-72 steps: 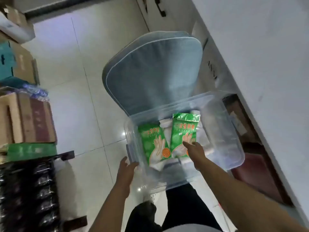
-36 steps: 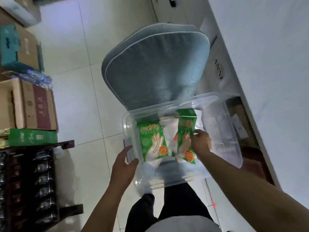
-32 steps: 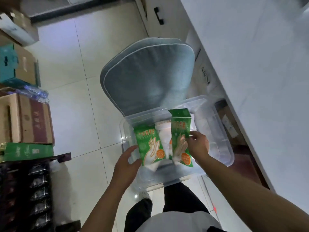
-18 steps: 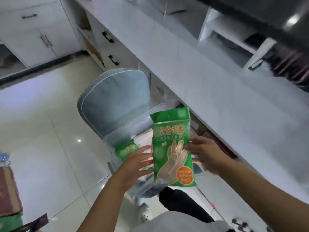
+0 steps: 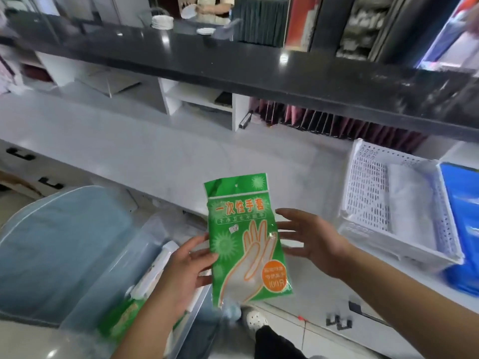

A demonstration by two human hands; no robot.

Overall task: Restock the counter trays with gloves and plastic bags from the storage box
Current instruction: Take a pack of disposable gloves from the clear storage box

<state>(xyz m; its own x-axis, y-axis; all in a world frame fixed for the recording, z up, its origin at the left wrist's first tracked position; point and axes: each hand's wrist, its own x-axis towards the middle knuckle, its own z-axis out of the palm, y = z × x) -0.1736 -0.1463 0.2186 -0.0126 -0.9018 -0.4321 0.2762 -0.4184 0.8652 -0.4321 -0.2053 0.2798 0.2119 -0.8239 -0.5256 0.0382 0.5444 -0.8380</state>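
Note:
I hold a green packet of disposable gloves point(image 5: 246, 237) upright in front of the white counter point(image 5: 155, 151). My left hand point(image 5: 181, 270) pinches its left edge, thumb on the front. Beside the packet's right edge is my right hand point(image 5: 313, 242), fingers straight and spread, fingertips at the edge. Below left, the clear storage box point(image 5: 124, 268) holds another green packet point(image 5: 121, 314) and white rolls. A white perforated tray point(image 5: 368, 200) on the counter to the right contains white plastic bags point(image 5: 412, 203).
A blue object point(image 5: 464, 229) lies right of the tray at the frame edge. A grey-blue chair cushion point(image 5: 57, 242) is behind the box at left. A black upper counter point(image 5: 233, 60) overhangs white shelf compartments. My shoe point(image 5: 255, 318) shows on the floor below.
The glove packet came up out of the storage box and moved right toward the counter. My left hand took its left edge, my right hand's fingers opened, and my view rose to the counter and tray.

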